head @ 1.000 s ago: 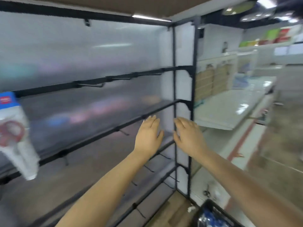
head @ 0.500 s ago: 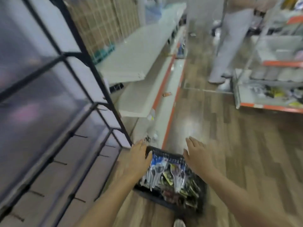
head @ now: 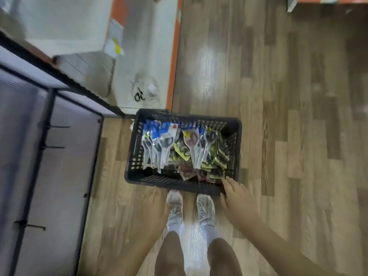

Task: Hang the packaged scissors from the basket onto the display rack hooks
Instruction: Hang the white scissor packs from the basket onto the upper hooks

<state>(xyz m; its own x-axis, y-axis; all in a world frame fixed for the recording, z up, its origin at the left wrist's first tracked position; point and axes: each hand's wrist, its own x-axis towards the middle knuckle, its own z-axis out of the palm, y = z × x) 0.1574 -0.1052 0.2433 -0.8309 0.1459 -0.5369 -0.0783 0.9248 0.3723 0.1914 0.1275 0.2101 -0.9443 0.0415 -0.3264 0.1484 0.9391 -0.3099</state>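
Packaged scissors (head: 165, 144) lie heaped in a dark slatted basket (head: 175, 183) on a wood-plank floor (head: 288, 116). Beside it on the left stands the black display rack (head: 47, 124), its hooks (head: 57, 127) bare. The right hand (head: 237, 204) reaches over the basket's near corner, fingers relaxed, grasping nothing. The left hand (head: 153, 208) is blurred; its grip cannot be told. Two pale shoes (head: 189, 208) stand just short of the basket.

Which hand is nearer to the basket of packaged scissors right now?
Right. The right hand has its fingers at the near right corner of the basket, apparently touching its rim. The left hand hangs short of the near wall, beside the shoes.
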